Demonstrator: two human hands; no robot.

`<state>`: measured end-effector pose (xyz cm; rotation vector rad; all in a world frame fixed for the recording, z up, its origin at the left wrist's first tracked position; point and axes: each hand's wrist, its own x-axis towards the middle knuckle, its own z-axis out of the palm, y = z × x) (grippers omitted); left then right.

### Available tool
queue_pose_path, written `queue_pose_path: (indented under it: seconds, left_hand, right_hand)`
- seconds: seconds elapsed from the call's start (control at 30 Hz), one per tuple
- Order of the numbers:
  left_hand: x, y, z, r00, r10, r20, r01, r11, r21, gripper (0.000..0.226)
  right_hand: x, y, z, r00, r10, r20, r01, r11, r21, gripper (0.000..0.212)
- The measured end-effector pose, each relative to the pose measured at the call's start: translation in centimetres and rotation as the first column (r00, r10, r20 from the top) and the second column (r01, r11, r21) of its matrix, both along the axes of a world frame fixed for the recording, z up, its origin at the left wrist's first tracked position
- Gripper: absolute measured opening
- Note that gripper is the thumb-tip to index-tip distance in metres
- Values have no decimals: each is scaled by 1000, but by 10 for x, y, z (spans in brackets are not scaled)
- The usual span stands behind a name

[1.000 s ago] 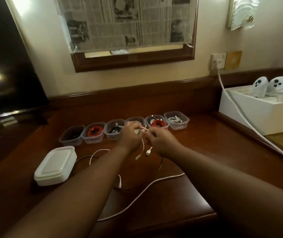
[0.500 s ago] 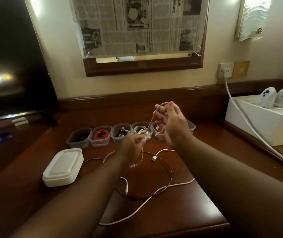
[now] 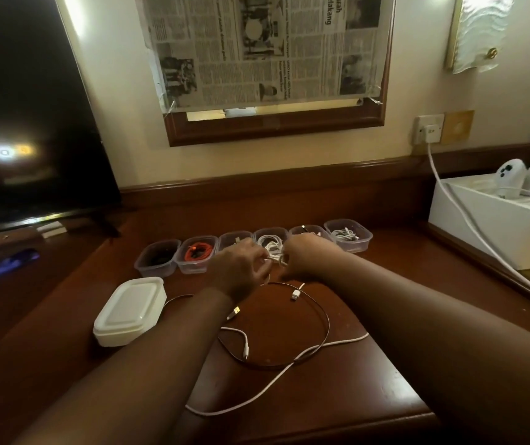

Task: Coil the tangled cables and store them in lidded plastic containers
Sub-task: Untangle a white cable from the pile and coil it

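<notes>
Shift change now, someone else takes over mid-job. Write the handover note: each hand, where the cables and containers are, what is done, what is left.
Left hand and right hand both pinch a small white cable coil, just in front of the container row.
Done: six open containers stand in a row; at least the red cable and the far-right white cable sit coiled inside.
Left: drop in the held coil; coil the loose black cable and long white cable lying on the desk; fit lids from the lid stack.
</notes>
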<state>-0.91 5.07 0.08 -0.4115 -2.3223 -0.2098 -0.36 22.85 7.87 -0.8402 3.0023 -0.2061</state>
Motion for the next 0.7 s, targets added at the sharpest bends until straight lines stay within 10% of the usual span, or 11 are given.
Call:
queue_pose_path:
  seconds: [0.1,0.23,0.43,0.5,0.6,0.7]
  left_hand:
    - [1,2,-2,997,6,72,-15,992,123,28]
    - [-2,-4,-9,977,49,207,-118,934,337,26]
    - [-2,-1,-11,915,-14,403,-196,857,476,20]
    - [-4,-2,-6,911,22,412,-224,864,451,15]
    - [-6,0,2,915,84,395,-253,882,397,13]
    - [1,12,10,905,-80,417,-160,846,508,7]
  right_hand:
    - [1,1,4,999,-7,41,20,940,-342,30]
    - [9,5,13,985,26,168,136,475,-869,20]
    - [17,7,33,865,446,230,354,-220,-909,17]
    - [16,6,38,912,341,229,290,-138,-947,21]
    - [15,4,42,998,27,58,50,231,-972,26]
    - [17,0,45,998,-4,-60,-56,258,-964,30]
